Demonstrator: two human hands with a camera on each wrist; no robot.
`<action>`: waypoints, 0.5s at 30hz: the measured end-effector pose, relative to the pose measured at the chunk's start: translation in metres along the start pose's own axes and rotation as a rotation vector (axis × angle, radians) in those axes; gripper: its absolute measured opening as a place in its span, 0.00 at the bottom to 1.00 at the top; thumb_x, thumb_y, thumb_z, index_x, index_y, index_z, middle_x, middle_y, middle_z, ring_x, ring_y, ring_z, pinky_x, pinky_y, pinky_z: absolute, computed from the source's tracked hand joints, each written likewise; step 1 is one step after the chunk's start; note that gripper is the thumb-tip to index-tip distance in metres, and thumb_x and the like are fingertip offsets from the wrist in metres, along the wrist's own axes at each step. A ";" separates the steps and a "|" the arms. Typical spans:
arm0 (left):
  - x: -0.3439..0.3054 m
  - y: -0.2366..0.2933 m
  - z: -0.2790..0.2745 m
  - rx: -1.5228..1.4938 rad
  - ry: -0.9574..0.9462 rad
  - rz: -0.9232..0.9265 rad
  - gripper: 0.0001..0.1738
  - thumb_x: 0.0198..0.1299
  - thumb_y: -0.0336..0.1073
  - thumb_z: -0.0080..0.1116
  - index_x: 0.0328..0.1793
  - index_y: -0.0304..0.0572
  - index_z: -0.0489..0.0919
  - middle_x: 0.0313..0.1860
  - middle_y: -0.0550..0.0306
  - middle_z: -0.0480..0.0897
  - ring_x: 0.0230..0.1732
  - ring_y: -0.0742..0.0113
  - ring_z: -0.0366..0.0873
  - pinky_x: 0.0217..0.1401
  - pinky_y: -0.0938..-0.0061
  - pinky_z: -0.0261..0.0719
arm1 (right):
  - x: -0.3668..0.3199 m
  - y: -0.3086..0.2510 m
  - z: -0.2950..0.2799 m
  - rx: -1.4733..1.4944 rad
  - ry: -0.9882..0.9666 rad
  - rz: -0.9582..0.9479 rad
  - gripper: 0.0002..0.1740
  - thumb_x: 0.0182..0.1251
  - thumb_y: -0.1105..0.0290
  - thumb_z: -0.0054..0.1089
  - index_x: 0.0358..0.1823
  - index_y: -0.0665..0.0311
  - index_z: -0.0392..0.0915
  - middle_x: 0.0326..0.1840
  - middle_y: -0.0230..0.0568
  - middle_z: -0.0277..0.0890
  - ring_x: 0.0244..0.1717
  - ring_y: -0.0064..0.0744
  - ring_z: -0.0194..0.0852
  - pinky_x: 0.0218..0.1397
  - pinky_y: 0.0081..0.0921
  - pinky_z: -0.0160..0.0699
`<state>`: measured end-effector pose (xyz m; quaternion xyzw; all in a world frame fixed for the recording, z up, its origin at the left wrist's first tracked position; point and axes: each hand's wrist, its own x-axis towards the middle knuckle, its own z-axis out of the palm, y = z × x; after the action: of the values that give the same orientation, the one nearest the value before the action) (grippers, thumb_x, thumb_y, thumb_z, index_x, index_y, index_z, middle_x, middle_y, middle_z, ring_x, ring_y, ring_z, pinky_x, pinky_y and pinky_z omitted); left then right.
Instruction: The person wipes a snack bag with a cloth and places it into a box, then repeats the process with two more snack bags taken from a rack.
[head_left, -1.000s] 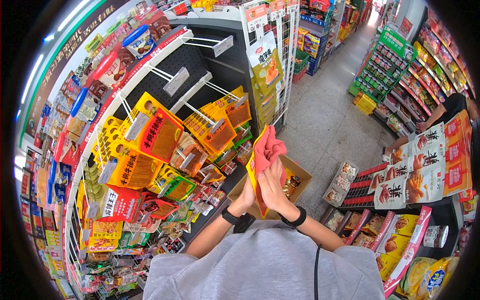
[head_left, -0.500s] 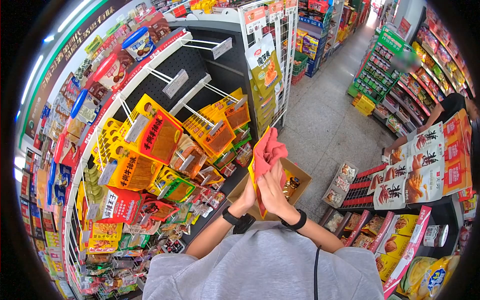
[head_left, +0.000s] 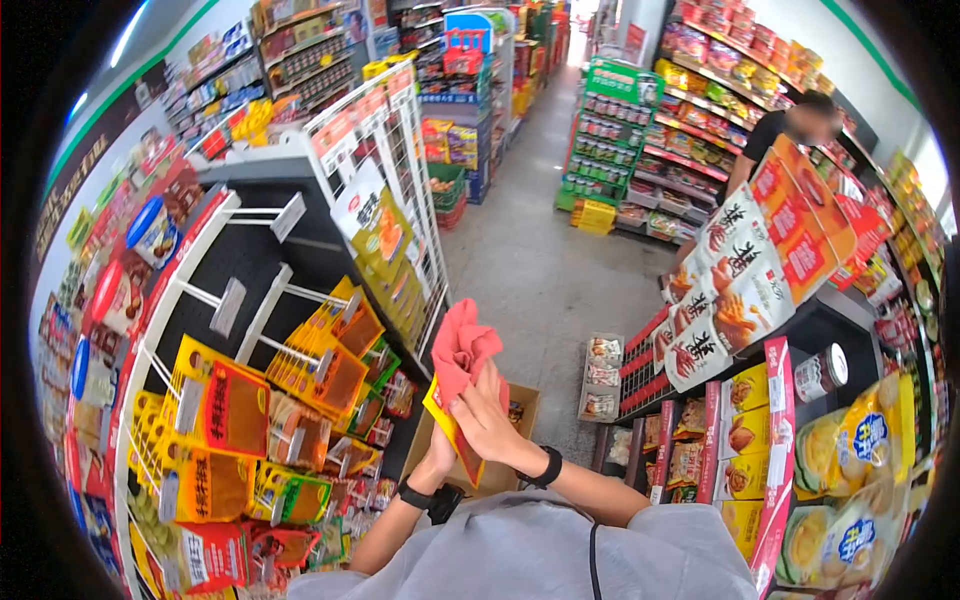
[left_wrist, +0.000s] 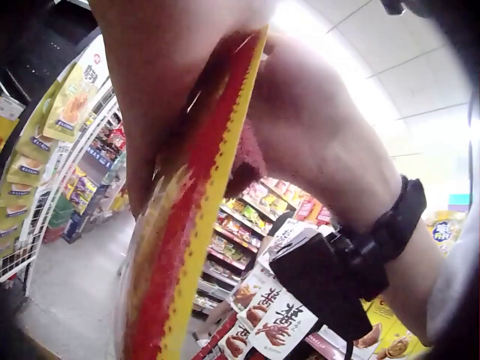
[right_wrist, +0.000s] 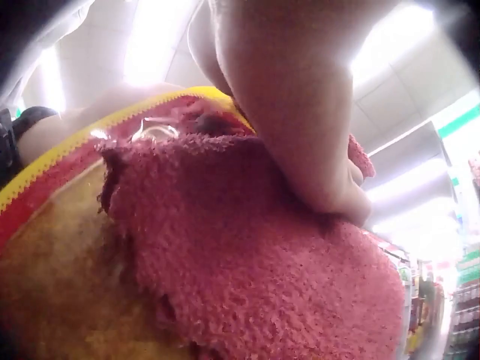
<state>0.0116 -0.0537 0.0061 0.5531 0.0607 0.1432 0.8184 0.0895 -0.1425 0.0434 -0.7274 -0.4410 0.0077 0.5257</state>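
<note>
In the head view a flat red and yellow snack packet [head_left: 446, 418] stands nearly edge-on in front of the grey shirt. My left hand [head_left: 437, 458] grips it from the left side; the packet's yellow serrated edge [left_wrist: 201, 255] runs along that hand in the left wrist view. My right hand [head_left: 487, 424] holds a bunched pink cloth [head_left: 465, 350] against the packet's other face. Close up in the right wrist view, the fuzzy cloth [right_wrist: 262, 247] covers much of the packet's clear window [right_wrist: 60, 277], with the right hand's fingers bent over it.
Below the hands stands an open cardboard box [head_left: 530, 425] with packets inside. To the left, a pegboard rack [head_left: 240, 270] carries hanging snack packets. White snack bags [head_left: 725, 290] and a low shelf of yellow boxes [head_left: 745, 430] are on the right. Beyond, a person [head_left: 768, 135] stands by shelves.
The head view has swung to the right and up, so the rack and hands sit further left. Both hands still hold the packet and the cloth together.
</note>
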 end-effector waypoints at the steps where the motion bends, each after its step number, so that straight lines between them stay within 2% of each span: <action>1: 0.002 0.000 0.003 -0.002 -0.030 0.011 0.39 0.79 0.57 0.29 0.86 0.41 0.47 0.83 0.51 0.56 0.83 0.58 0.53 0.84 0.62 0.50 | -0.001 0.004 -0.006 -0.015 0.018 0.007 0.31 0.77 0.56 0.44 0.77 0.60 0.60 0.78 0.70 0.45 0.78 0.73 0.39 0.79 0.60 0.38; 3: 0.010 0.006 0.013 -0.024 -0.087 0.025 0.40 0.79 0.58 0.30 0.86 0.41 0.46 0.85 0.51 0.53 0.84 0.58 0.49 0.85 0.62 0.46 | 0.003 0.005 -0.018 -0.022 0.062 0.020 0.32 0.77 0.57 0.43 0.79 0.60 0.58 0.79 0.66 0.45 0.78 0.70 0.40 0.79 0.58 0.39; 4: 0.013 0.009 0.018 -0.005 -0.115 0.046 0.38 0.79 0.57 0.28 0.86 0.40 0.48 0.84 0.50 0.54 0.83 0.58 0.52 0.84 0.62 0.50 | 0.003 0.005 -0.021 -0.039 0.087 0.031 0.33 0.77 0.57 0.43 0.79 0.60 0.57 0.79 0.65 0.45 0.78 0.70 0.40 0.79 0.58 0.38; 7: 0.022 0.009 0.020 -0.056 -0.180 0.051 0.38 0.79 0.58 0.27 0.85 0.40 0.49 0.84 0.49 0.55 0.83 0.56 0.52 0.84 0.61 0.49 | 0.002 0.003 -0.026 -0.071 0.163 0.046 0.33 0.77 0.56 0.42 0.79 0.61 0.57 0.79 0.65 0.45 0.78 0.69 0.38 0.79 0.58 0.36; 10: 0.030 0.025 0.025 -0.037 -0.226 0.054 0.39 0.79 0.58 0.28 0.85 0.40 0.50 0.83 0.48 0.57 0.83 0.54 0.54 0.84 0.59 0.51 | -0.004 -0.009 -0.027 -0.105 0.164 0.033 0.31 0.77 0.60 0.40 0.78 0.64 0.57 0.81 0.65 0.43 0.80 0.69 0.36 0.81 0.55 0.34; 12: 0.036 0.032 0.023 -0.093 -0.248 0.018 0.38 0.79 0.57 0.31 0.85 0.39 0.52 0.82 0.48 0.58 0.82 0.55 0.55 0.83 0.60 0.53 | -0.012 -0.014 -0.021 -0.114 0.147 0.000 0.32 0.77 0.58 0.41 0.78 0.62 0.58 0.78 0.66 0.46 0.78 0.70 0.38 0.79 0.58 0.36; 13: 0.036 0.041 0.030 -0.076 -0.252 0.008 0.38 0.79 0.58 0.29 0.84 0.39 0.53 0.81 0.47 0.61 0.81 0.55 0.58 0.82 0.59 0.56 | -0.014 -0.016 -0.020 -0.119 0.137 -0.016 0.32 0.77 0.57 0.41 0.78 0.61 0.58 0.77 0.67 0.47 0.77 0.70 0.39 0.79 0.59 0.37; 15: 0.036 0.043 0.034 -0.029 -0.267 0.057 0.38 0.79 0.58 0.27 0.85 0.39 0.51 0.82 0.47 0.59 0.81 0.55 0.56 0.83 0.59 0.55 | -0.007 -0.019 -0.024 -0.116 0.156 -0.032 0.32 0.76 0.57 0.40 0.78 0.63 0.58 0.77 0.67 0.47 0.76 0.70 0.40 0.78 0.59 0.38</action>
<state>0.0480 -0.0585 0.0608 0.5567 -0.0667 0.0924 0.8228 0.0848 -0.1643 0.0660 -0.7479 -0.4097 -0.0830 0.5156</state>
